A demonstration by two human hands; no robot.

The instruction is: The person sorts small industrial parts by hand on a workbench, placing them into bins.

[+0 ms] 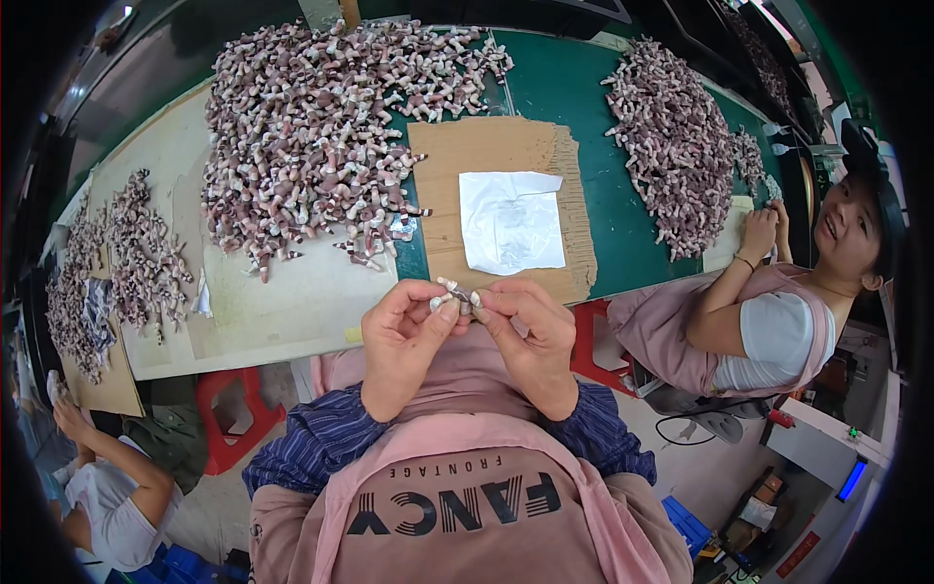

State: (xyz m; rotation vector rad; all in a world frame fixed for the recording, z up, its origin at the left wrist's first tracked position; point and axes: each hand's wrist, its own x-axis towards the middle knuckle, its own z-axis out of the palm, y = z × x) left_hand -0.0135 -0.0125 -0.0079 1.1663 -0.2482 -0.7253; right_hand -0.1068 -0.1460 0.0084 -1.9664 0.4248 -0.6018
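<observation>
Dark lettering (453,508), one line large, one small, crosses the brown shirt (457,557).

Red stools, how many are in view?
2: one red stool lower left of centre, another red stool right of centre, both partly hidden; more may be hidden.

A small white-and-mauve piece (457,290), partly hidden, slants between left hand (405,333) and right hand (534,335).

Our left hand (404,336): fingers curled, thumb pressed toward forefinger | our right hand (533,336): likewise pinching, fingertips just beside the left's | our wrists: bare, apart, wider than our fingertips | our forearms (316,438): sleeved, angled inward before our chest
</observation>
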